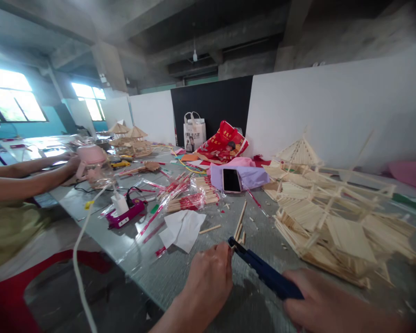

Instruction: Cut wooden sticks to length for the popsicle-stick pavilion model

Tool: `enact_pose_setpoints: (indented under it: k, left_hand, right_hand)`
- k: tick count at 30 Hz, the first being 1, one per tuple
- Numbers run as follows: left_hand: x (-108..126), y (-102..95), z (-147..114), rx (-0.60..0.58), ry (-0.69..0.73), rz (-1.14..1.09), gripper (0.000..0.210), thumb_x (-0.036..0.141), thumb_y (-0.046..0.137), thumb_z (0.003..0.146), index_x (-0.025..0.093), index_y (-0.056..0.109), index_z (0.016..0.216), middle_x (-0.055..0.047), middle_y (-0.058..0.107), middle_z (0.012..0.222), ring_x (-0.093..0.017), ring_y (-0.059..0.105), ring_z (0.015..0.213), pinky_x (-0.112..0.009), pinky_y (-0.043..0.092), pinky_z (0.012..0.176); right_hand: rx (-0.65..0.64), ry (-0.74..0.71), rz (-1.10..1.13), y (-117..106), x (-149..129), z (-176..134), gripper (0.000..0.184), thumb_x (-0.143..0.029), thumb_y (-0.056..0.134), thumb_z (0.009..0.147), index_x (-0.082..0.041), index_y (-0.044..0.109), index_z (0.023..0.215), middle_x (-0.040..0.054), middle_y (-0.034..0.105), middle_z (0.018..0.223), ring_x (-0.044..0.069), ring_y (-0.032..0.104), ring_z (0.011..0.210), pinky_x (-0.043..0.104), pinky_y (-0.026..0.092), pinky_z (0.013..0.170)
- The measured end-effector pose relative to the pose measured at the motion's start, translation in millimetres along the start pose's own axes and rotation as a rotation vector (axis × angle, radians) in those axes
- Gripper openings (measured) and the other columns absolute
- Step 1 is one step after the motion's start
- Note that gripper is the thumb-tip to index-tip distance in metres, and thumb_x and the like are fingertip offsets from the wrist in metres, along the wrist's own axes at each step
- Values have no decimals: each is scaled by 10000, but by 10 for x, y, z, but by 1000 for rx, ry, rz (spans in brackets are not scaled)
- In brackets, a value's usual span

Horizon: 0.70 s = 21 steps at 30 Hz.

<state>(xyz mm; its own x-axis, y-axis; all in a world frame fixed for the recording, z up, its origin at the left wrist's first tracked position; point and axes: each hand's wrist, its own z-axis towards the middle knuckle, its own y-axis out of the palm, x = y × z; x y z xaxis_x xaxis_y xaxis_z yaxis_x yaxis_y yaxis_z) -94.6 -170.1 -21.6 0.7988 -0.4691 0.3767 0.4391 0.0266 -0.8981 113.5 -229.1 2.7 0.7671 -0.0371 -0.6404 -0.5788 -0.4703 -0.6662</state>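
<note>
The right hand (319, 303), at 5 o'clock in the head view, is closed around the handle of a blue metal cutting tool (263, 273); the tool's tip points toward 10 o'clock and meets the left hand (208, 277); the left hand is curled shut at 6 o'clock, pinching a thin pale wooden stick (233, 247) at the tool's jaws; loose wooden sticks (241, 219) lie on the grey bench (180, 273) just beyond, at 12 o'clock from the hands; a layered model of pale wooden sticks (333, 217) stands at 3 o'clock; a black smartphone (231, 180) rests on purple cloth; another person's arms (27, 173) reach over the bench at 9 o'clock.
</note>
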Motion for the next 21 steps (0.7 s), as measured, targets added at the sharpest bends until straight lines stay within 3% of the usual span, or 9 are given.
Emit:
enact_pose_setpoints:
  k: [3, 6, 10, 14, 17, 19, 21]
  left_hand:
    - [10, -25, 3, -14, -24, -40, 280, 216, 273, 894, 177, 537, 808, -91, 663, 753, -222, 625, 675, -289, 331, 554]
    - [26, -57, 26, -21, -46, -76, 291, 221, 268, 893, 174, 541, 802, -101, 664, 743, -215, 615, 642, -289, 307, 541]
    - [11, -50, 62, -24, -46, -53, 295, 238, 272, 887, 180, 536, 770, -111, 662, 716, -229, 614, 633, -296, 269, 524]
    - [-63, -22, 68, -17, -9, -27, 287, 242, 285, 881, 186, 533, 747, -112, 661, 688, -239, 616, 628, -298, 256, 518]
    - [-138, -80, 62, 39, -41, -96, 292, 279, 307, 877, 202, 515, 688, -75, 641, 623, -215, 604, 599, -286, 283, 525]
    - [-189, -159, 58, 60, -112, -231, 283, 317, 331, 868, 206, 500, 670, -35, 608, 548, -175, 574, 512, -268, 314, 514]
    - [-235, -243, 57, 51, -212, -451, 268, 359, 341, 858, 208, 497, 700, 0, 584, 507, -133, 515, 399, -241, 326, 454]
  right_hand:
    - [155, -18, -115, 14, -73, 5, 188, -271, 408, 842, -177, 565, 886, 25, 557, 772, 142, 542, 644, 203, 402, 552]
    - [206, 9, -186, 15, -180, 34, 299, -406, 399, 873, -174, 587, 897, 60, 561, 835, 204, 541, 769, 317, 413, 707]
    - [154, 109, -249, 10, -245, 133, 322, -418, 453, 866, -123, 578, 844, 84, 562, 800, 223, 545, 728, 307, 400, 634]
    - [111, 83, -138, -29, -289, 200, 299, -403, 479, 857, -123, 560, 788, 66, 580, 721, 215, 565, 676, 242, 393, 540]
    - [-2, 218, -98, -72, -405, 145, 328, -383, 387, 907, -119, 570, 839, 74, 578, 651, 210, 572, 585, 246, 408, 491]
    - [38, 219, -245, -56, -455, 97, 321, -354, 388, 915, -111, 596, 884, 108, 594, 741, 240, 586, 678, 315, 457, 586]
    - [171, 117, -471, 27, -432, 94, 247, -302, 476, 873, -111, 617, 938, 127, 587, 876, 275, 573, 795, 400, 462, 709]
